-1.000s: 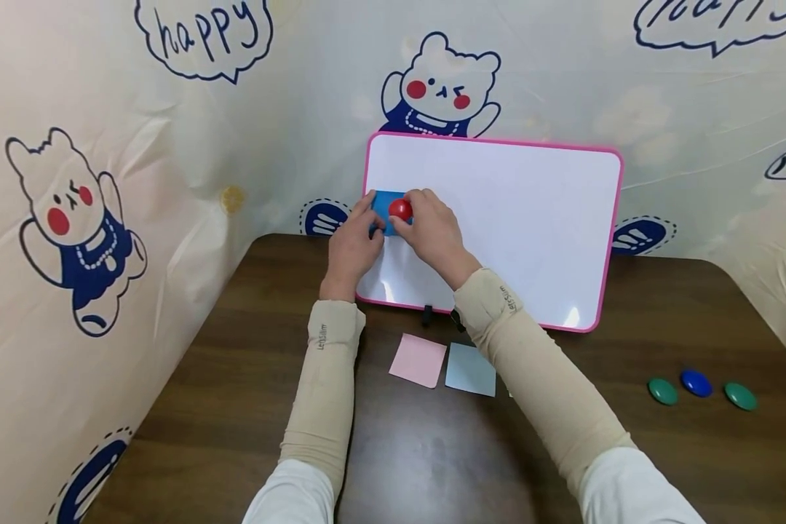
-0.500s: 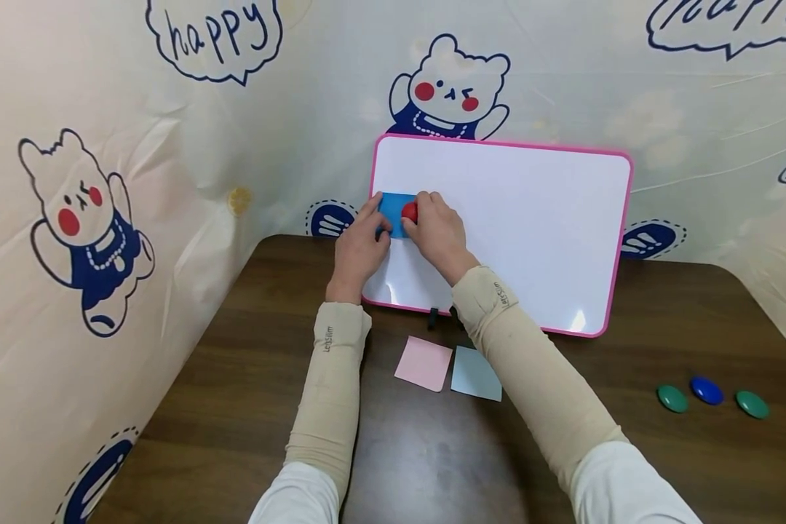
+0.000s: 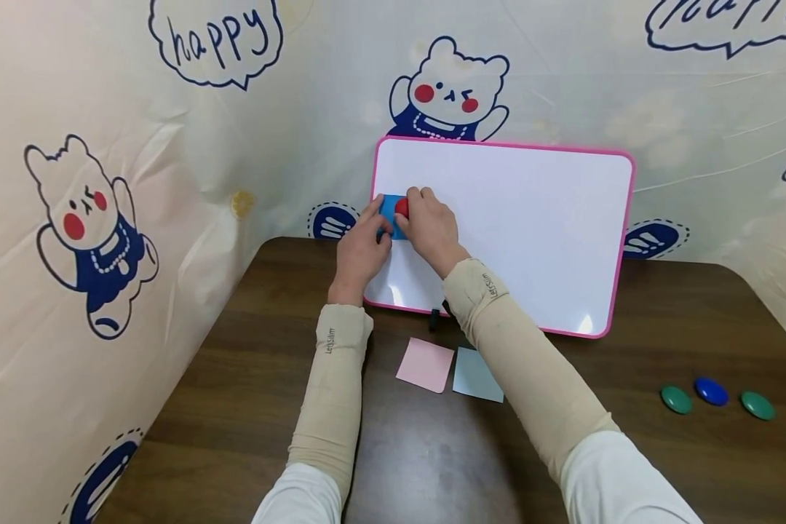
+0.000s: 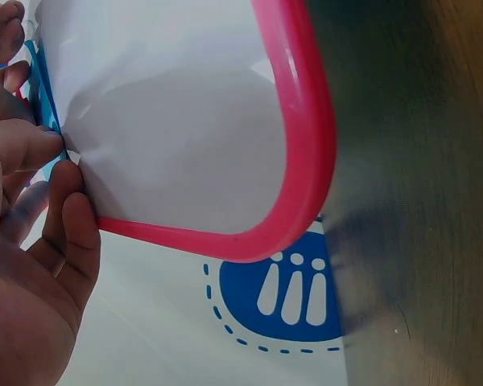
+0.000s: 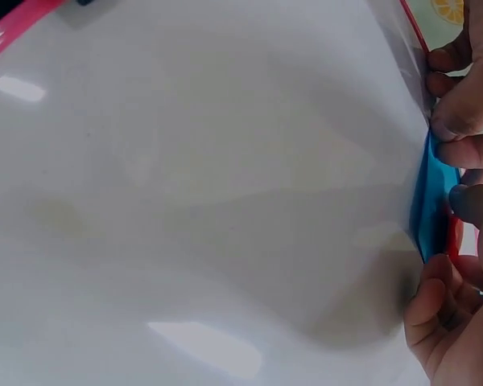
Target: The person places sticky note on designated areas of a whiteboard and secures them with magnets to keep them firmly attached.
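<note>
A white board (image 3: 530, 233) with a pink frame leans upright near the back wall. Against its left part is a blue sticky note (image 3: 387, 209), seen edge-on in the right wrist view. My left hand (image 3: 362, 251) holds the note at its left side, thumb and a finger close together on the edge. From the right, my right hand (image 3: 434, 224) grips a round red magnet (image 3: 402, 207) over the note's right half. In the right wrist view the magnet (image 5: 454, 237) lies behind the note, partly hidden by fingers.
On the brown table (image 3: 249, 349), a pink sticky note (image 3: 426, 365) and a light blue one (image 3: 477, 375) lie before the board, the latter partly under the right sleeve. Two green magnets, one nearer (image 3: 676, 399), and a blue magnet (image 3: 711, 391) lie at right.
The right fingers now cover more of the red magnet, and the right hand sits slightly further left over the blue note. The left hand stays at the note's left side.
</note>
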`<state>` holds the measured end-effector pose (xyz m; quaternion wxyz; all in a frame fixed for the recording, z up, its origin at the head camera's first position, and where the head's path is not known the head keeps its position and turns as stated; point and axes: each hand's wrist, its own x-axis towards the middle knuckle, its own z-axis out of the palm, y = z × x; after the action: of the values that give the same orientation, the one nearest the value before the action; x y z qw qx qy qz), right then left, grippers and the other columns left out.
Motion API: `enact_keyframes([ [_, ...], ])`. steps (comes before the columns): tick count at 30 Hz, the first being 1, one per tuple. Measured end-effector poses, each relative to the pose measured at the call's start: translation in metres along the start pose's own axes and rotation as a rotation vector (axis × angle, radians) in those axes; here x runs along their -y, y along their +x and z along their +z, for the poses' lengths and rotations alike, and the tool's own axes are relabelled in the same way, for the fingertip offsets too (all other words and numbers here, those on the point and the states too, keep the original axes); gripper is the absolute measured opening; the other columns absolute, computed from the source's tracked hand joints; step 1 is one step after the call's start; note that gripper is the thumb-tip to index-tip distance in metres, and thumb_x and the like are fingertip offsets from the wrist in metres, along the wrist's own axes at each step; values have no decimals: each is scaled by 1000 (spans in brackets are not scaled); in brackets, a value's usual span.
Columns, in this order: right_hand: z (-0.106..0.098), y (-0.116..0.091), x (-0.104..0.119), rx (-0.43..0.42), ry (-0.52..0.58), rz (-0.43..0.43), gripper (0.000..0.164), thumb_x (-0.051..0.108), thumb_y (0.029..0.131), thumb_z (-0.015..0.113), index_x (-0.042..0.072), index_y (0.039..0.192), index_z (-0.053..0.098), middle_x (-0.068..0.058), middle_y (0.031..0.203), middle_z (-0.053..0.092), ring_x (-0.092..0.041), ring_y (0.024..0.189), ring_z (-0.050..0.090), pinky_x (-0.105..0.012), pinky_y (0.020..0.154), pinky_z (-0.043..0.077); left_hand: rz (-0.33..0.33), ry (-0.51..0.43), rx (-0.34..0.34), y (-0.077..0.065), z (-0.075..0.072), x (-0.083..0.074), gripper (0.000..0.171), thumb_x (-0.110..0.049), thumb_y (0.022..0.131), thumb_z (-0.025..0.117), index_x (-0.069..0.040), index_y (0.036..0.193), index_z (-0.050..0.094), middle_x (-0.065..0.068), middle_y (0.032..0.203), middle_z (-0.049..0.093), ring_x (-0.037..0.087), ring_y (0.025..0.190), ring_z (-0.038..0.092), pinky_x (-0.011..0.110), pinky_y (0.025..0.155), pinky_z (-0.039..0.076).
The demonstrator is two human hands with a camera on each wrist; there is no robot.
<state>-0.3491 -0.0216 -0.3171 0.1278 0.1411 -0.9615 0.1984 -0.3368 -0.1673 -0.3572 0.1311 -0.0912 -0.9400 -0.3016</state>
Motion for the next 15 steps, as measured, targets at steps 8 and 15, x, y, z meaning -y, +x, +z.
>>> enact_keyframes([
  [8,2,-4,-4,-40,4,-22,48,37,99,64,2,130,52,-16,113,57,-28,87,61,-40,85,57,5,11,0,1,3,-3,5,-20,101,62,-16,102,64,-13,164,26,25,138,47,39,86,53],
  [15,-1,-5,-4,30,73,-8,56,36,98,68,2,139,50,-17,122,56,-28,103,60,-40,95,53,11,27,-16,-1,0,-1,5,-19,101,61,-16,103,65,-12,164,27,25,137,48,38,83,53],
])
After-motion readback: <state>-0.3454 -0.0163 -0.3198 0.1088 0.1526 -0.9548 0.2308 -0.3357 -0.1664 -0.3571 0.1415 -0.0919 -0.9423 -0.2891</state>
